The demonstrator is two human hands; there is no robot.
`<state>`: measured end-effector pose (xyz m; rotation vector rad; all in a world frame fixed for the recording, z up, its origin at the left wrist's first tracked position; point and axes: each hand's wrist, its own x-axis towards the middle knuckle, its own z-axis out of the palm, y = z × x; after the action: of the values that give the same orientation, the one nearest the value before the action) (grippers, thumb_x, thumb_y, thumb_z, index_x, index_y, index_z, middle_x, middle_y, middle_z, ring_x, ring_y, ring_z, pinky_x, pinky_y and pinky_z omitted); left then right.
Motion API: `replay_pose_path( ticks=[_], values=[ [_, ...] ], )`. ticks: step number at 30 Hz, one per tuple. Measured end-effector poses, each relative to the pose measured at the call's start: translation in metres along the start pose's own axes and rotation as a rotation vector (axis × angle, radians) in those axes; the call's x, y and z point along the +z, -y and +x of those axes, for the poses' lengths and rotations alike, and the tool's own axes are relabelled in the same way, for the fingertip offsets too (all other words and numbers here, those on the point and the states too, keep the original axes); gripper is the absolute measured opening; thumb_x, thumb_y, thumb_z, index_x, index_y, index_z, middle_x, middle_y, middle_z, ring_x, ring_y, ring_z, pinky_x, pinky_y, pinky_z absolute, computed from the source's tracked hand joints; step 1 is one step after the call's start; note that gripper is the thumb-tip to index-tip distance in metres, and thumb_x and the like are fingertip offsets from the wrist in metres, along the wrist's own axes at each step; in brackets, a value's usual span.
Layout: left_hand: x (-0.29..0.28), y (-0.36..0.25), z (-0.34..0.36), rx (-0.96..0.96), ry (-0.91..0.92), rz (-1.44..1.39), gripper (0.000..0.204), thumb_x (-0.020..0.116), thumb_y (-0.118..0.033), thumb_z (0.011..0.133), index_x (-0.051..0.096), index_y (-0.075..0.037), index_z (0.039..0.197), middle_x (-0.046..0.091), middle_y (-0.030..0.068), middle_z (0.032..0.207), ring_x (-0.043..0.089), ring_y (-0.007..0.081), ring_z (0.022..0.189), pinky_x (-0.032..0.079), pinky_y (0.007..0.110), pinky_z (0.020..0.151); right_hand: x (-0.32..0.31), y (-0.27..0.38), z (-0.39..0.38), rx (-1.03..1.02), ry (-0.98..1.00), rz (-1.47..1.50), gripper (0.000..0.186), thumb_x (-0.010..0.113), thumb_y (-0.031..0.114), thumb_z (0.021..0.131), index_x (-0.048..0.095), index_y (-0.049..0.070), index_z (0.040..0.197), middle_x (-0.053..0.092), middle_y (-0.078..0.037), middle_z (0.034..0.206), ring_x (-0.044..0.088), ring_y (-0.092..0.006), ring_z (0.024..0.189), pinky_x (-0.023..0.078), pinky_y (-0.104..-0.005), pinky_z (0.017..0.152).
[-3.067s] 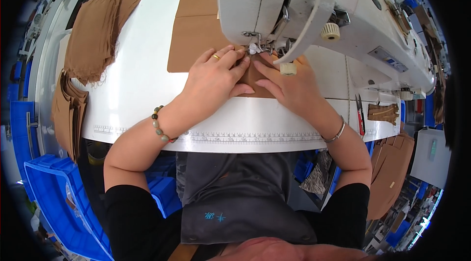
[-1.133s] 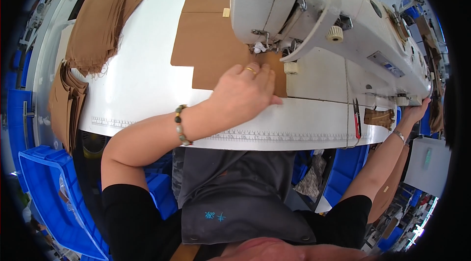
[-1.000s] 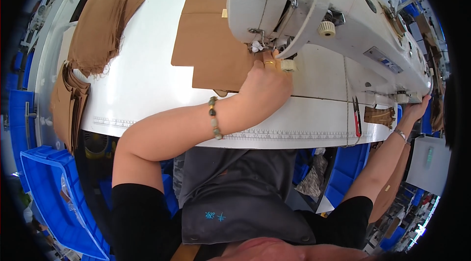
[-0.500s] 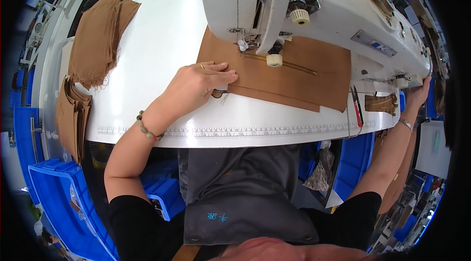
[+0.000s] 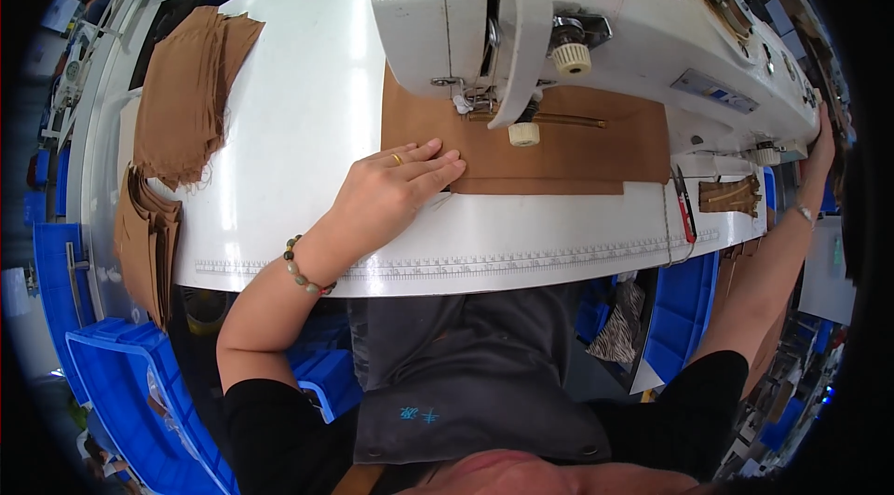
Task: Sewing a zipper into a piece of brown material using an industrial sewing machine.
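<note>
A brown fabric panel (image 5: 559, 160) lies under the head of a white sewing machine (image 5: 643, 39). A zipper (image 5: 577, 121) runs across the panel, partly hidden behind the machine's needle area and a cream knob. My left hand (image 5: 396, 188) rests on the panel's near left corner, palm down, fingers stretched out. Thread ends and a small dark bit show beside its fingertips; whatever lies beneath the palm is hidden. At the far right my right hand (image 5: 821, 143) reaches up against the machine's end. Its fingers are too small and partly hidden to read their grip.
Stacks of brown fabric pieces (image 5: 182, 94) lie at the table's left, with more folded pieces (image 5: 149, 244) hanging over the edge. Red-handled tweezers (image 5: 684, 206) and a short zipper piece (image 5: 729, 196) lie at right. Blue bins (image 5: 140, 393) stand below left.
The panel has turned slightly, its near edge now almost level. My left hand slid a little to the right and nearer. My right hand moved farther up along the machine's end.
</note>
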<state>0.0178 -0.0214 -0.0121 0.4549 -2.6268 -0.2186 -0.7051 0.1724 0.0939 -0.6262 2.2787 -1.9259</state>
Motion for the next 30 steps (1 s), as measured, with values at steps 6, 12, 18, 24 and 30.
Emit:
replay_pose_path(
  ticks=[6,12,18,24,30],
  values=[
    [0.003,0.002,0.006,0.026,-0.008,-0.039,0.028,0.067,-0.009,0.087,0.077,-0.01,0.112,0.078,0.0039,0.113,0.073,0.0227,0.112,0.06,0.037,0.096,-0.033,-0.106,-0.093,-0.119,-0.274,-0.101,0.067,0.046,0.052,0.109,0.051,-0.003,0.148,0.057,-0.017,0.147,0.057,-0.0297,0.134,0.047,-0.042,0.111],
    [0.007,0.004,0.004,0.034,-0.051,-0.002,0.028,0.069,-0.007,0.085,0.078,-0.01,0.111,0.078,0.0041,0.111,0.074,0.0213,0.108,0.061,0.035,0.092,-0.034,0.004,-0.012,-0.064,-0.038,0.073,0.059,0.065,0.046,0.103,0.066,-0.007,0.128,0.069,-0.012,0.125,0.068,-0.0194,0.106,0.053,-0.0323,0.094],
    [0.008,0.002,0.011,0.084,-0.06,0.031,0.029,0.068,-0.007,0.085,0.077,-0.011,0.112,0.078,0.0033,0.11,0.075,0.0193,0.106,0.062,0.033,0.09,-0.021,-0.076,-0.047,-0.296,-0.195,0.523,0.05,0.059,0.039,0.107,0.066,-0.006,0.127,0.069,-0.013,0.122,0.066,-0.0234,0.112,0.051,-0.0344,0.099],
    [0.003,-0.007,0.022,0.209,-0.016,0.144,0.038,0.07,-0.004,0.081,0.074,-0.005,0.119,0.076,0.0089,0.118,0.076,0.024,0.1,0.063,0.035,0.085,-0.046,-0.019,-0.04,-0.374,-0.252,-0.277,0.057,0.052,0.046,0.108,0.065,-0.003,0.135,0.07,-0.016,0.127,0.066,-0.0244,0.116,0.047,-0.0342,0.102],
    [0.031,-0.04,0.059,0.157,0.064,0.524,0.045,0.063,-0.007,0.084,0.066,0.004,0.127,0.071,0.0148,0.128,0.075,0.0229,0.089,0.062,0.033,0.077,0.015,0.072,-0.142,-0.945,-0.375,-0.678,0.039,0.056,0.033,0.109,0.07,0.0,0.125,0.074,-0.012,0.12,0.069,-0.0211,0.109,0.051,-0.0327,0.096]
  ],
)
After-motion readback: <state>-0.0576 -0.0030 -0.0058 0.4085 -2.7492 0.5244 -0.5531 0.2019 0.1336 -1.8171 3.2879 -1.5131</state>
